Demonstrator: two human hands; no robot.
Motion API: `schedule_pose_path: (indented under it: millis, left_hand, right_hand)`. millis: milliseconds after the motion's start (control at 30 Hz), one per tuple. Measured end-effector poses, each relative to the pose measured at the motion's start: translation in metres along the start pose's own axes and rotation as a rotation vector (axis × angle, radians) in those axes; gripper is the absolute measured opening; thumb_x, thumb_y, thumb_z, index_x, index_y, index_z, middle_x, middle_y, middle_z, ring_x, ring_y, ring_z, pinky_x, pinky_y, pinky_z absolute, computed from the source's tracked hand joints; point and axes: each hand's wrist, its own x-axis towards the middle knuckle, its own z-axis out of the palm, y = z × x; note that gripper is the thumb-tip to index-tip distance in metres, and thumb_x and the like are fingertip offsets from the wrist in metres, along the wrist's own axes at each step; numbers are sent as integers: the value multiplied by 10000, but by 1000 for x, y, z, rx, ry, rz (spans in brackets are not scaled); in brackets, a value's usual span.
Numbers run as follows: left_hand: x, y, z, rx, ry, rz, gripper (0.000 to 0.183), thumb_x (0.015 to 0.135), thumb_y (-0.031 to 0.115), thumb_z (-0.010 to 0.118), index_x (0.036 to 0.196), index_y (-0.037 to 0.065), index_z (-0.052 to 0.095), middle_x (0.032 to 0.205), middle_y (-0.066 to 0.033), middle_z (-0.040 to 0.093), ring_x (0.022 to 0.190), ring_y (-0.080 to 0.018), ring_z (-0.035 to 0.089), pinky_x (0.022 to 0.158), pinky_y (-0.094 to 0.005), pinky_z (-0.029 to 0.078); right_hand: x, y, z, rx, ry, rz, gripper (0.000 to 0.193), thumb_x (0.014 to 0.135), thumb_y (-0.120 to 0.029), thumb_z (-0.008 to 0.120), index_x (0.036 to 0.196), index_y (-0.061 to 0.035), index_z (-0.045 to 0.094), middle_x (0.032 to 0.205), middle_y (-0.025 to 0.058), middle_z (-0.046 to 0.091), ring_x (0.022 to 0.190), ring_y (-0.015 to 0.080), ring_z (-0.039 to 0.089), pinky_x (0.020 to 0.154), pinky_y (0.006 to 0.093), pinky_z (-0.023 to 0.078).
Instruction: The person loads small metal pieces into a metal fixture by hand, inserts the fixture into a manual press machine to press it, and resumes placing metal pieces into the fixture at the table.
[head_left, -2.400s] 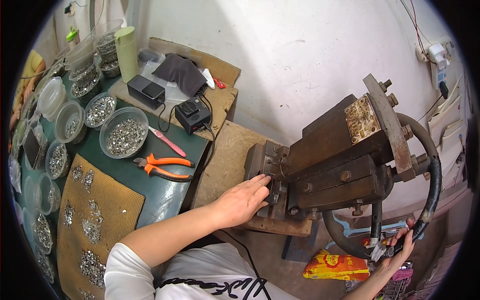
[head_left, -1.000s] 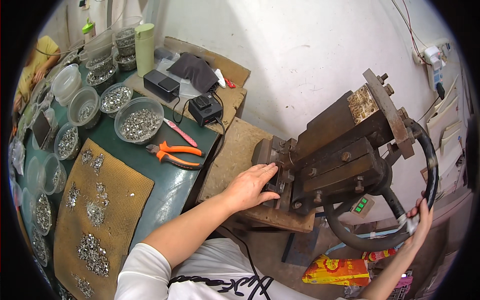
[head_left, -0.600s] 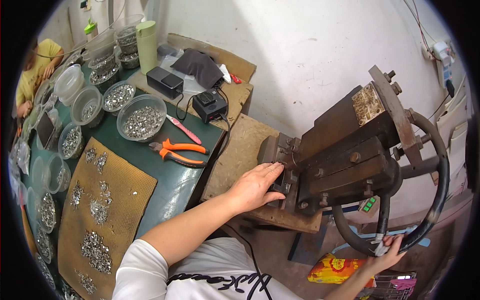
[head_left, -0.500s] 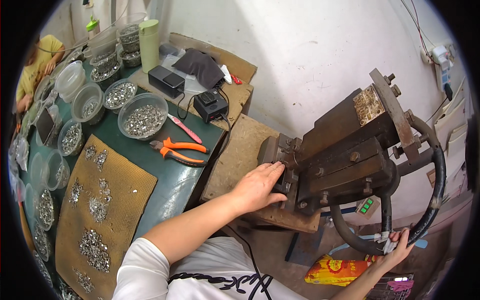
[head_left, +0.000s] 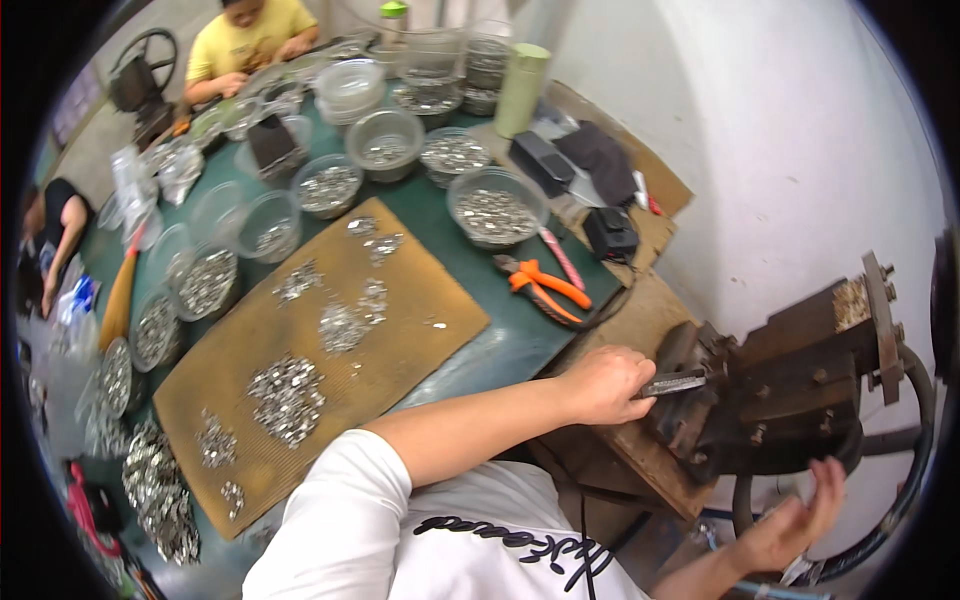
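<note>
In my left hand is a short, flat metal strip, dark with a bright ribbed-looking face. Its kind I cannot make out. The fingers are closed on its near end, and its far end points at the jaws of a dark iron hand press. My right hand is raised off the press's curved black handwheel, fingers spread and holding nothing; it is slightly blurred.
Left of me, a green table bears a brown ribbed mat with small metal-part heaps, plastic tubs of parts and orange-handled cutting pliers. A person in yellow sits beyond; another person's arm shows far left.
My view has swung left. My left hand has drawn back from the press jaws and now holds the metal strip. My right hand has let go of the handwheel and opened.
</note>
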Motion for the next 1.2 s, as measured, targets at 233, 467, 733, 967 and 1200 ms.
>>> schedule_pose_path:
  millis: [233, 467, 733, 967, 1200]
  left_hand:
    - [-155, 47, -145, -104, 21, -686, 458, 917, 474, 745, 917, 16, 752, 769, -223, 715, 744, -388, 730, 689, -483, 558]
    - [-296, 201, -208, 107, 459, -1377, 327, 895, 307, 841, 1009, 7, 776, 812, -136, 741, 698, -189, 669, 661, -360, 533]
    - [-298, 251, -176, 149, 830, -1485, 323, 899, 193, 864, 1132, -15, 781, 931, -127, 792, 812, -138, 729, 728, -316, 575]
    - [-259, 176, -138, 458, 634, -871, 323, 830, 268, 921, 1023, 52, 780, 835, -80, 665, 756, -233, 649, 675, -360, 517]
    - [-241, 93, -114, 893, 491, -717, 391, 771, 381, 871, 981, 110, 683, 946, -56, 542, 951, -266, 561, 821, -398, 435]
  right_hand:
    - [9, -111, 172, 1004, -605, 65, 294, 851, 45, 771, 1141, 7, 738, 1145, 187, 774, 973, 313, 772, 859, 366, 625]
    - [-9, -183, 251, 1500, -1135, 16, 234, 950, -61, 778, 1178, -11, 758, 1123, 117, 781, 885, 203, 767, 793, 307, 595]
    - [-18, -229, 281, 1663, -1292, -111, 198, 995, -70, 728, 1177, 3, 757, 1115, 120, 783, 909, 209, 766, 810, 314, 593]
    - [-30, -230, 288, 1649, -1312, 187, 218, 1066, -19, 608, 1246, 41, 715, 1119, 149, 784, 1011, 229, 772, 890, 337, 600]
    - [-35, -217, 271, 1473, -1140, -185, 315, 1016, -179, 704, 1279, -6, 717, 1161, 151, 761, 1037, 304, 713, 907, 407, 554]
